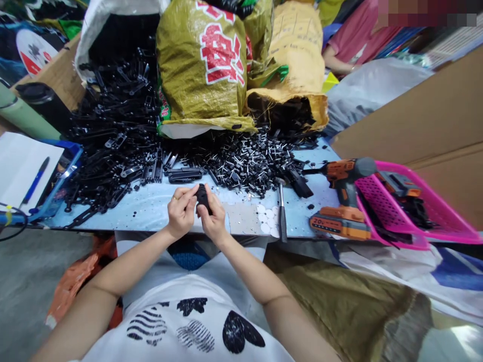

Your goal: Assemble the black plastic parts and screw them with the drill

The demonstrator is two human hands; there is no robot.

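My right hand point(214, 217) is closed around a small black plastic part point(203, 197) above the front of the table. Beside it, my left hand point(181, 211) is pinched, its fingertips close to the part's left side. Whatever those fingertips hold, if anything, is too small to make out. Behind my hands lies a black folded part with long slots point(184, 174). A heap of small black pieces with silver pins point(249, 161) spreads further back, and long black parts point(113, 136) are piled at the left.
A hammer point(282, 213) lies right of some white round stickers point(267, 220). An orange cordless drill point(339, 201) rests against a pink basket point(396, 216). Bulging sacks point(204, 75) stand at the back. A blue tray point(71, 161) is at left. Another person's arm point(337, 63) shows far right.
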